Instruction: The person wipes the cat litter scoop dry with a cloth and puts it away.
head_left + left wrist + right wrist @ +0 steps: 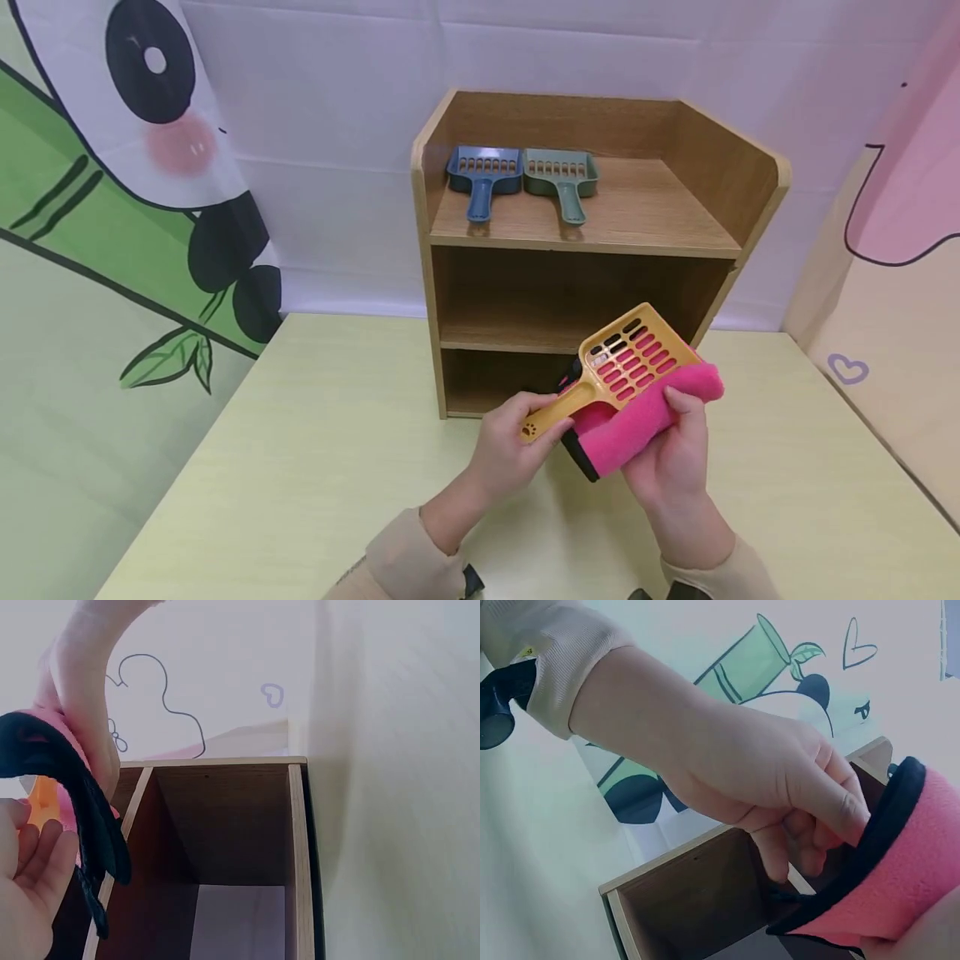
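Note:
In the head view my left hand (510, 446) pinches the handle end of a yellow litter scoop (564, 406), whose slotted pan tilts up to the right. My right hand (675, 462) grips a pink cloth (626, 433) with black edging, thumb on top. The cloth is folded over the pan's lower right edge, and pink shows through the slots from behind. In the left wrist view the black edging (90, 795) covers much of the scoop (46, 796). From the right wrist camera the cloth (922, 859) hides the scoop.
A wooden shelf unit (585, 250) stands behind the hands on a pale table (315, 467). On its top shelf, a blue litter scoop (481, 187) and a green one (570, 200) lie side by side. Printed fabric (337, 150) hangs behind and at the sides.

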Tool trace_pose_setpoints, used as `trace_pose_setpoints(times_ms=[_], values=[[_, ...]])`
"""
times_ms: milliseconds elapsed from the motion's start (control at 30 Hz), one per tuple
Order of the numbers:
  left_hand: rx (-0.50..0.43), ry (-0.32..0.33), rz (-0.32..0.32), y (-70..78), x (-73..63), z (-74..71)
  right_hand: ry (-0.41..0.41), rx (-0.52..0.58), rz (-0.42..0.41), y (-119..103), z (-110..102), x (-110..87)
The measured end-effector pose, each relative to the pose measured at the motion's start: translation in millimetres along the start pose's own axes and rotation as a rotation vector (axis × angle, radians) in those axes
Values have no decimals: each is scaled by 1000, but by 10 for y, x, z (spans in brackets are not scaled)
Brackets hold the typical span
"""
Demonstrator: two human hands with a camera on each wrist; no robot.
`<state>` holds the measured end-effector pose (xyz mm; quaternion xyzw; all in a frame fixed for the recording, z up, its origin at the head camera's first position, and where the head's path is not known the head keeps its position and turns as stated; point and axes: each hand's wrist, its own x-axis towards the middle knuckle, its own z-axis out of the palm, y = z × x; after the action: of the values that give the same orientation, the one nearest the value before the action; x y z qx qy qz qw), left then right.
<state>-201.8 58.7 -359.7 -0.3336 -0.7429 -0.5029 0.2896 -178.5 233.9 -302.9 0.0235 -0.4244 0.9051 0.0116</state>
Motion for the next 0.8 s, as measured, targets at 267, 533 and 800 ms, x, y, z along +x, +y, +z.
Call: trace_pose_setpoints(times_ms=[267, 533, 800], values=[[216, 23, 274, -4, -5, -6, 258, -90, 90, 62, 9, 115], [302, 31, 381, 7, 35, -42, 390, -95, -34, 58, -96, 232], [193, 33, 323, -4, 53, -48, 473, -56, -192, -38, -170, 274]])
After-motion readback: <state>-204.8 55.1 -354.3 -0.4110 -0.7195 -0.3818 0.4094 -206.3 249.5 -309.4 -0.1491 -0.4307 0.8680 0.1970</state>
